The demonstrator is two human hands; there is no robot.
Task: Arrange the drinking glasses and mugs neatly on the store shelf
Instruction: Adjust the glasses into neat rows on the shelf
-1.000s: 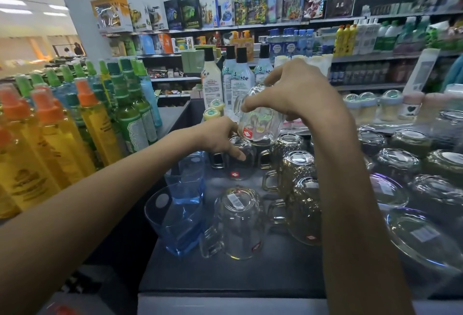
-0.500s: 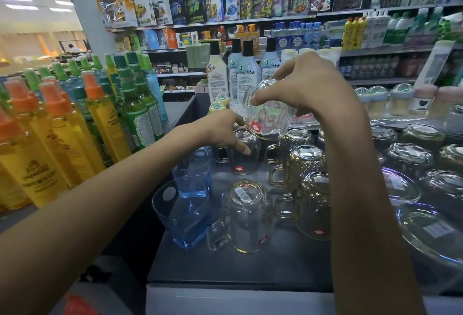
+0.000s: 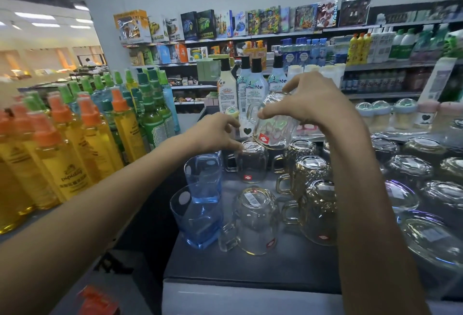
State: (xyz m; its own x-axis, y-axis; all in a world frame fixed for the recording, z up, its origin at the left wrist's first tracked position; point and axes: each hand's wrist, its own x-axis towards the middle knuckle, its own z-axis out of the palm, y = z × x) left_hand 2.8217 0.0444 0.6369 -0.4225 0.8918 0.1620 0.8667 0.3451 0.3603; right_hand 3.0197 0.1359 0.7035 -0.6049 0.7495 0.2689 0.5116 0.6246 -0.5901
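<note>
Landmark: back clear mug (image 3: 251, 161), upside down on the dark shelf (image 3: 288, 269). Left of it, two blue tumblers (image 3: 203, 179) stand upright, one before the other. Left hand (image 3: 215, 134) sits above-left of it, fingers loosely curled and holding nothing, fingertips (image 3: 239, 148) touching its upturned base; a steadying touch, by my read. Above it and slightly right, ribbed mug (image 3: 273, 126) is in the air, inverted and tilted, handle leftward, rim close over the landmark's base; can't tell if glass meets glass. Right hand (image 3: 308, 104) grips it by the base from above, thumb in front, other fingers curled behind. Right of the landmark runs a column of amber-tinted mugs (image 3: 310, 171), handles left. Step, as I judge it: seating the ribbed mug, whether onto the landmark or behind it I can't tell. To do well: level the rim first, match the handle direction, lower slowly, brace the landmark, avoid clipping the tinted column
</note>
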